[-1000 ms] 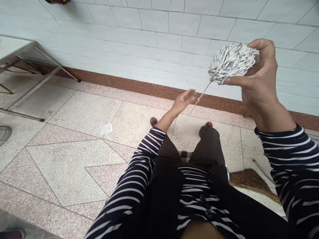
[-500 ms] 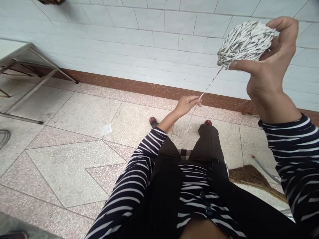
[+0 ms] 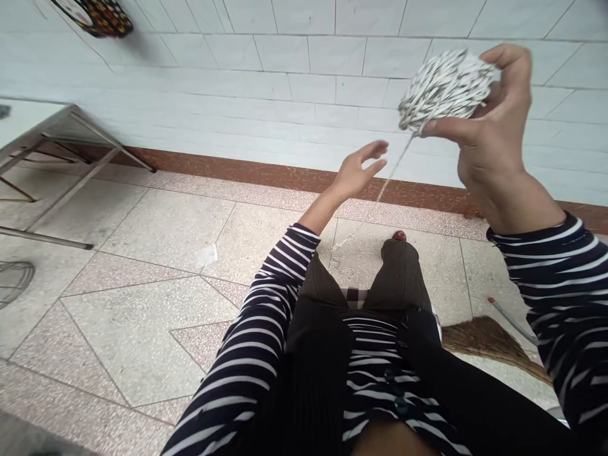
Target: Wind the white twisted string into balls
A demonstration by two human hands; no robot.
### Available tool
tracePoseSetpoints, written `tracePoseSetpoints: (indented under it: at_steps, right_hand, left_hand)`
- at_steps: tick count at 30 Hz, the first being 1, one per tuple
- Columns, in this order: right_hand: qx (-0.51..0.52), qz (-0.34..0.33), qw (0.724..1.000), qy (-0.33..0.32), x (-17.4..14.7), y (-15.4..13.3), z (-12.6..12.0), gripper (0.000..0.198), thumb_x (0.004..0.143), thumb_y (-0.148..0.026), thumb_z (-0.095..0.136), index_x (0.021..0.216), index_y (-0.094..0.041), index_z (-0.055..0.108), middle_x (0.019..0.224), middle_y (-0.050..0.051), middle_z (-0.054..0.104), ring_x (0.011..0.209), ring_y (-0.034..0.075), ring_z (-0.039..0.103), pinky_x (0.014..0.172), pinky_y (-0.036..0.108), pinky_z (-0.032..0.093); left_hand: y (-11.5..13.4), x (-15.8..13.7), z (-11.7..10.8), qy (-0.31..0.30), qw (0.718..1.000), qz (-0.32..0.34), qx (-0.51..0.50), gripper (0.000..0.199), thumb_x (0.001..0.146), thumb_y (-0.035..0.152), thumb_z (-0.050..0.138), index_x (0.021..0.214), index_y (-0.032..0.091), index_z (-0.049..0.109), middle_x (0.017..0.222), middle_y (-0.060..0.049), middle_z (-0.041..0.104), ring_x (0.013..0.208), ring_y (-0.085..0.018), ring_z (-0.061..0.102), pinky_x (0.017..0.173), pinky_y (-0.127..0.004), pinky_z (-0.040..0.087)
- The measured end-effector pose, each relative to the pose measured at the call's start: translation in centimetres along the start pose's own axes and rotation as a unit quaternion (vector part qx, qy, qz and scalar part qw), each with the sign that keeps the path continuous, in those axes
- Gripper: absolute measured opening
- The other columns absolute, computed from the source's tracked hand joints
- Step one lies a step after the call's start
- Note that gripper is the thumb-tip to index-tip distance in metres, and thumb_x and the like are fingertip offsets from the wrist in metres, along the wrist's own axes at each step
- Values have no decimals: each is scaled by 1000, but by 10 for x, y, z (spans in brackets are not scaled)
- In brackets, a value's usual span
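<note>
My right hand grips a ball of white cord with dark flecks, up in front of the tiled wall. The thumb presses on its lower edge and the other fingers curl behind its far side, partly hidden. From the bottom of the ball a single strand runs down and to the left, toward loose cord on the floor between my legs. My left hand is just left of the strand, fingers and thumb apart, with nothing visible between them.
A metal-legged table stands at the left by the wall. A straw broom lies to the right of my legs. White paper and coiled wire are on the floor. A dark patterned bag hangs at upper left.
My left hand has let go of the strand, opened and moved up. My right hand has shifted left and slightly down with the ball. The view has shifted a little.
</note>
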State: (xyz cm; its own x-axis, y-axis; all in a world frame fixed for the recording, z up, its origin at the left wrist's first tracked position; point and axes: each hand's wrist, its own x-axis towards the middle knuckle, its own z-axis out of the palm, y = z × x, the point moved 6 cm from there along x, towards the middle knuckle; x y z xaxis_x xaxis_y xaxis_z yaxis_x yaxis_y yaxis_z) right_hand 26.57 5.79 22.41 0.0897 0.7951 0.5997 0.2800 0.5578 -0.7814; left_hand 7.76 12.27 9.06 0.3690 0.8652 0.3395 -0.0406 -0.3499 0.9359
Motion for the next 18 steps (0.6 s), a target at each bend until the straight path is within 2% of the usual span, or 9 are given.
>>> tracePoseSetpoints:
  at_steps: [2,4,7,11,14,16,18]
  right_hand:
    - [21,9,1000,-6,-3,2,11,90,45,-45,110,111,-37,49,114,1,65,107,29,66,87,49,63]
    - [24,23,999,-26,-4,4,19,90,43,-43,111,109,-36,50,106,1,62,95,26,62,77,45,59]
    - [26,3,999,-20,-2,3,18,90,40,-38,112,107,-34,52,100,0,58,86,22,57,69,39,52]
    - [7,0,1000,-1,1,6,9,93,35,-39,113,107,-35,54,95,-1,57,83,22,53,64,38,47]
    - [-19,-14,1000,17,1,11,4,92,40,-41,112,109,-36,52,103,1,57,89,24,55,70,42,53]
    - [-49,-28,998,28,2,18,1,90,47,-40,110,111,-36,48,113,3,56,96,25,56,82,44,57]
    - [-68,-25,997,12,6,31,0,91,51,-38,108,117,-35,44,127,5,52,112,28,56,95,46,58]
  left_hand:
    - [21,14,15,21,999,24,-31,24,103,25,74,126,17,75,127,-10,81,130,-25,69,119,-43,50]
    - [29,18,26,50,998,12,-33,11,105,24,71,109,14,75,111,-10,82,117,-22,71,114,-41,52]
    - [27,8,34,46,998,-13,-32,19,105,26,70,90,15,75,91,-7,80,99,-19,71,106,-40,54]
    - [13,-15,30,19,998,-35,-37,25,105,33,68,86,18,76,87,-4,79,93,-15,72,104,-37,54]
    - [-4,-31,30,-21,996,-64,-64,26,105,34,67,86,18,77,87,-4,80,90,-15,74,105,-37,55]
    - [-13,-43,33,-44,993,-81,-80,24,104,33,66,87,19,77,86,-4,80,89,-15,75,106,-38,56]
    - [-20,-56,35,-58,991,-95,-76,23,103,31,67,87,19,77,85,-4,81,90,-16,75,107,-38,55]
